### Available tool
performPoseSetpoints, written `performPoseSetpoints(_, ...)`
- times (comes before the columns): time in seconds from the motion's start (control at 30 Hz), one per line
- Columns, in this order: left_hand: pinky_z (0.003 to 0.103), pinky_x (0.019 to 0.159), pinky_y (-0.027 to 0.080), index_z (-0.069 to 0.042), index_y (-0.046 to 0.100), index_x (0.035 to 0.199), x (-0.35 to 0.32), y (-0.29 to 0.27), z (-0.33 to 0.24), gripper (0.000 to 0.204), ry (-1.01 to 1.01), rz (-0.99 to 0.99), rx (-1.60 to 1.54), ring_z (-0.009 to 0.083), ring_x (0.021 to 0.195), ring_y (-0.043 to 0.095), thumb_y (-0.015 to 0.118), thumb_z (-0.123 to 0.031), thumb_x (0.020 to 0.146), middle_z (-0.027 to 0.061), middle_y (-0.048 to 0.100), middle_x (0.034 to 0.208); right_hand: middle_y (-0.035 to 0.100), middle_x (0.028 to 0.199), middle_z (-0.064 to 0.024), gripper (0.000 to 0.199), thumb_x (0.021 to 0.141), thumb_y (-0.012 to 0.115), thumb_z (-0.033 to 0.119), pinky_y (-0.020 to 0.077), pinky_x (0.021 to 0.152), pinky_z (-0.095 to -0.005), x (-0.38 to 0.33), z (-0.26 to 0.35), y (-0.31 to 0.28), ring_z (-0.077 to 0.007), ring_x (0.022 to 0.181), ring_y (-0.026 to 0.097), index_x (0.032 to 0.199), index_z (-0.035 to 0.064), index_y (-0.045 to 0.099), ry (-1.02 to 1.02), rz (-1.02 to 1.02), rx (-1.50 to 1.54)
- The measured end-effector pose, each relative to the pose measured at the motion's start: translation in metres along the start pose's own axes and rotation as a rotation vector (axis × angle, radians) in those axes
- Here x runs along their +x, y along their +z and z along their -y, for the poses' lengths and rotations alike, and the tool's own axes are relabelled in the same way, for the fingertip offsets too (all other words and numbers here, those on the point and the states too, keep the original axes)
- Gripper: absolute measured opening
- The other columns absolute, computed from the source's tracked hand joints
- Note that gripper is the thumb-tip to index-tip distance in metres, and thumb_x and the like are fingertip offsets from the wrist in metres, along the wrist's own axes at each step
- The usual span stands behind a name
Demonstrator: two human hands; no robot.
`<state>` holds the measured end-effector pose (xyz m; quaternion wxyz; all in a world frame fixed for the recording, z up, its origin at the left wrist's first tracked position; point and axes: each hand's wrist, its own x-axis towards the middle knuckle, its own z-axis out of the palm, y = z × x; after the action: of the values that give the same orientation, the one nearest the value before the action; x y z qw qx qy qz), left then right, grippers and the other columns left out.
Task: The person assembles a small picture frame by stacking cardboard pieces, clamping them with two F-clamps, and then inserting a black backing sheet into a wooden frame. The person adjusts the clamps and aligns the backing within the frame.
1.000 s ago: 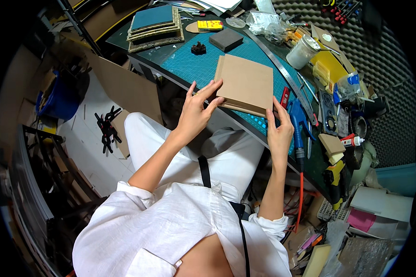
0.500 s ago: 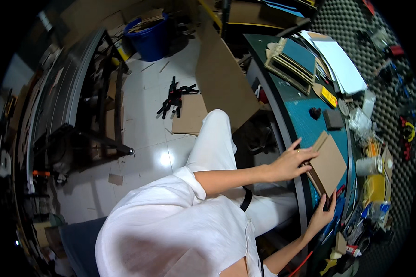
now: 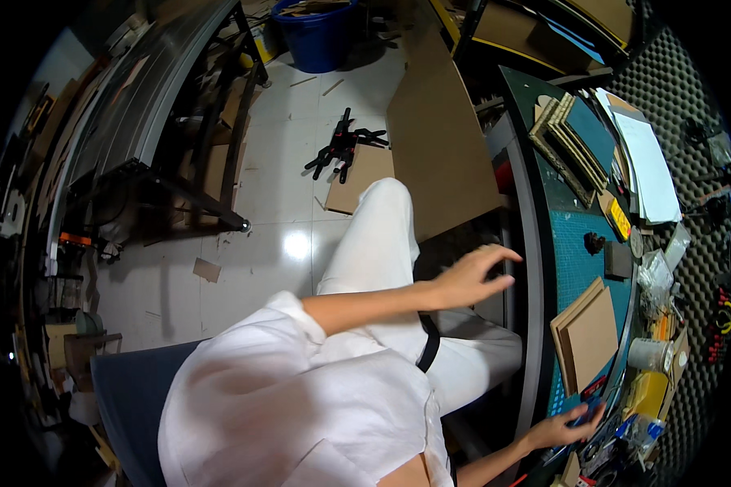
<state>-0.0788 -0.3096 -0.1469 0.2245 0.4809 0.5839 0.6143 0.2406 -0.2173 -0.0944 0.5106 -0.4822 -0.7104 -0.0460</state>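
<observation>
1. Bucket (image 3: 315, 45), round and blue, stands at the back on the pale floor.
2. Black clamps (image 3: 343, 148) lie in a heap on the floor by a flat brown sheet (image 3: 357, 185). A foot might trip on them if nobody looks down.
3. A tall brown panel (image 3: 443, 154) stands on its edge near the table. It might tip over if the knee bumps it hard.
4. The left hand (image 3: 473, 277) is in the air, just left of the table. Its fingers are open and spread, and it holds nothing.
5. The right hand (image 3: 556, 430) is low down, just below the boards. Its fingers are bent. I cannot tell if they grip the blue tool (image 3: 594, 403) beside them or only touch it.
6. The brown boards (image 3: 590, 337) lie in a little pile on the teal mat (image 3: 568, 235), near the table's edge. No hand touches them. They do not line up, so a bump from an arm might push the top one out of place, or even knock the pile off.
7. A pale jar (image 3: 648, 355) stands right of the boards, among lots of clutter. A quick swing of the right arm might knock it over.
</observation>
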Motion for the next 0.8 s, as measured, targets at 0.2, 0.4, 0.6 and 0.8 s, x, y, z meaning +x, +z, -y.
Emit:
performPoseSetpoints(0.2, 0.034, 0.097, 0.047, -0.006, 0.054, 0.129, -0.013, -0.132, 0.085, 0.039, -0.184, -0.396, 0.104, 0.0192, 0.115, 0.057, 0.065, -0.023, 0.095, 0.0073, 0.06, 0.124, 0.063, 0.103, -0.0144, 0.03, 0.098, 0.056, 0.021, 0.0479, 0.082, -0.0371, -0.051, 0.078, 0.028, -0.0262, 0.092, 0.058, 0.114, -0.0042, 0.059, -0.268, 0.395, 0.495)
performPoseSetpoints(0.4, 0.031, 0.09, 0.051, 0.0, 0.053, 0.121, -0.037, -0.303, 0.365, 0.043, -0.717, -0.824, 0.009, 0.0217, 0.102, 0.065, 0.069, -0.026, 0.091, 0.0132, 0.066, 0.108, 0.063, 0.102, -0.0166, 0.024, 0.096, 0.06, 0.013, 0.0482, 0.084, -0.0363, -0.142, 0.06, 0.117, -0.029, 0.09, 0.061, 0.113, -0.0037, 0.06, 0.241, 0.867, 0.126)
performPoseSetpoints(0.6, 0.038, 0.057, 0.045, -0.002, 0.068, 0.1, -0.072, -0.443, 0.652, 0.034, -1.083, -0.93, 0.034, 0.0209, 0.064, 0.058, 0.067, -0.034, 0.089, 0.0061, 0.062, 0.074, 0.06, 0.119, -0.0264, 0.036, 0.1, 0.056, 0.02, 0.0415, 0.1, -0.0452, -0.159, 0.001, 0.159, -0.0399, 0.111, 0.055, 0.121, -0.0087, 0.057, 0.181, 1.021, -0.279)
performPoseSetpoints(0.8, 0.04, 0.067, 0.045, -0.01, 0.07, 0.102, -0.003, -0.427, 0.723, 0.045, -1.172, -1.068, -0.233, 0.0184, 0.079, 0.058, 0.06, -0.052, 0.09, 0.0058, 0.065, 0.089, 0.061, 0.114, -0.0239, 0.046, 0.102, 0.045, 0.034, 0.036, 0.102, -0.0508, -0.136, 0.052, 0.178, -0.0399, 0.11, 0.053, 0.114, -0.0073, 0.061, 0.026, 1.119, -0.624)
